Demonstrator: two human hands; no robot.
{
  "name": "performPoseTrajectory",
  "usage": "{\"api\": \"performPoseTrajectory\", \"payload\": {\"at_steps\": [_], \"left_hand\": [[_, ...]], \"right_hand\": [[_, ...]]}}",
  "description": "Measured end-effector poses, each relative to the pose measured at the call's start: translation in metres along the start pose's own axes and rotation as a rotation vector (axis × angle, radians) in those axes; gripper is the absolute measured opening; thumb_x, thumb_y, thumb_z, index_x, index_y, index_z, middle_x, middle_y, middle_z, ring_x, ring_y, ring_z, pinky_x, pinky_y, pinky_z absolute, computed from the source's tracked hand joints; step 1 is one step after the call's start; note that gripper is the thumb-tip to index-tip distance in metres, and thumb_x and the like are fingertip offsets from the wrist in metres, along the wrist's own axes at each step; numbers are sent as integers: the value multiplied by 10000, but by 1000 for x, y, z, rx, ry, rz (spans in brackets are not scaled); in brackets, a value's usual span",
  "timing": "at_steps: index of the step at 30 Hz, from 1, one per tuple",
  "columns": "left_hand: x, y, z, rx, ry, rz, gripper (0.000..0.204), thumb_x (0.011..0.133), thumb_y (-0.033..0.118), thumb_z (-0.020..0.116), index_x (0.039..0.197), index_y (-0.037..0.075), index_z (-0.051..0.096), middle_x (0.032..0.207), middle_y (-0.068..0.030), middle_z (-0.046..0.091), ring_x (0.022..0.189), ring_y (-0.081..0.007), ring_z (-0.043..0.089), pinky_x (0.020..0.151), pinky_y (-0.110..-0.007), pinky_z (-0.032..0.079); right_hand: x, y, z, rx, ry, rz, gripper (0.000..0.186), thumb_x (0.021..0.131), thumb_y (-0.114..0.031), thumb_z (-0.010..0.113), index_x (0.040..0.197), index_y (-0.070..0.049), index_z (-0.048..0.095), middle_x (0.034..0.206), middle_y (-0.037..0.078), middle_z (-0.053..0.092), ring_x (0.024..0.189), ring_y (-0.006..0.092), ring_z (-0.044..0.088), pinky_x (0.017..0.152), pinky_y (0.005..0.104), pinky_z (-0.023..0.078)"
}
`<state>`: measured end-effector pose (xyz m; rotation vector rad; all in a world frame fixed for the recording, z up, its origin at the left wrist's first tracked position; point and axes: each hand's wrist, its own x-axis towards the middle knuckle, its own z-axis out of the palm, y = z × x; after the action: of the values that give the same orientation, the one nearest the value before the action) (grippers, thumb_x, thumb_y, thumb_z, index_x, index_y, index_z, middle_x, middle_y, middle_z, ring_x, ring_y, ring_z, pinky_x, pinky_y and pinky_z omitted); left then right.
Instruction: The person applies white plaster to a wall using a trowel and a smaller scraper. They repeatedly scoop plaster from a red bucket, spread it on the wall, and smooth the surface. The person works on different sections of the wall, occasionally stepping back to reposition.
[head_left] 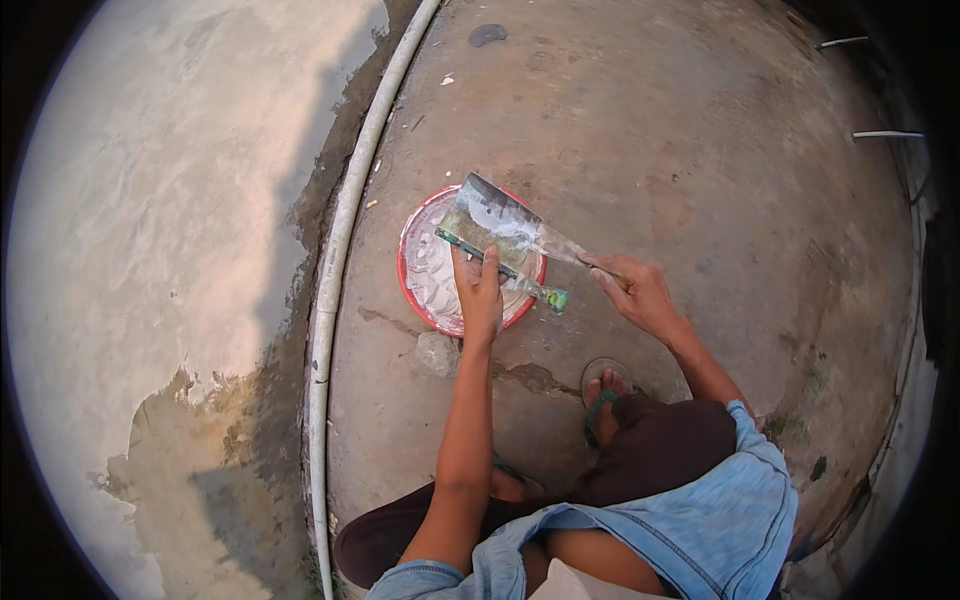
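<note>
My right hand (643, 297) is closed round the handle of a wide putty knife (508, 220). Whitish paste smears its broad metal blade, which slants up and to the left. In my left hand (482, 300) is a second flat tool, a scraper (535, 288) with a dark green edge and a bright green handle end. The two tools lie close together, their blades overlapping; whether they touch I cannot tell. Below them stands a round tub with a red rim (403, 272), holding thick white putty (434, 285). My left hand and the tools hide part of the tub.
A pale pipe (345, 215) runs along the foot of a partly coated wall (170, 200) on the left. A stone (438, 353) sits beside the tub on the concrete ground (660, 150). A flat grey piece (487, 35) lies farther off. My sandalled foot (605, 400) is nearby.
</note>
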<state>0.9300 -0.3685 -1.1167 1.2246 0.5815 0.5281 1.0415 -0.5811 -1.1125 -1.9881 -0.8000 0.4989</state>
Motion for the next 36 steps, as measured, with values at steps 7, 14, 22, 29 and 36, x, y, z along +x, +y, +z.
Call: {"api": "performPoseTrajectory", "payload": {"at_steps": [7,14,22,29,36], "left_hand": [[5,-6,18,1,-126,4,542,1008,86,516,1484,45,259,1342,-129,522,1133,-194,590,874,-329,551],[12,-17,27,-13,-143,35,550,974,-27,495,1476,-34,270,1380,-148,492,1233,-204,509,1037,-322,399],[18,-3,27,24,-191,-65,503,981,-15,494,1453,-32,319,1334,-138,536,1168,-178,547,1000,-314,433],[16,-10,30,36,-171,23,501,983,-19,490,1454,-40,320,1340,-147,532,1189,-191,538,1010,-312,415],[20,-4,26,-13,-198,-56,496,983,-29,476,1455,-40,321,1360,-152,518,1204,-198,528,1026,-323,407]], "right_hand": [[-7,7,-1,0,142,-92,289,897,-125,650,1180,-130,710,1037,154,714,861,305,704,732,343,540],[2,-9,-14,-135,100,-6,330,852,-97,660,1167,-173,722,836,148,679,671,309,634,612,378,497],[2,-7,-15,-124,137,-14,318,848,-80,664,1145,-168,732,824,157,667,636,318,613,589,385,475],[-2,-9,-14,-111,134,-1,306,861,-39,664,1148,-126,729,829,184,669,599,277,574,583,346,465],[3,9,-7,-108,183,-105,297,862,-101,666,1149,-149,727,898,177,691,729,352,663,611,377,497]]}}
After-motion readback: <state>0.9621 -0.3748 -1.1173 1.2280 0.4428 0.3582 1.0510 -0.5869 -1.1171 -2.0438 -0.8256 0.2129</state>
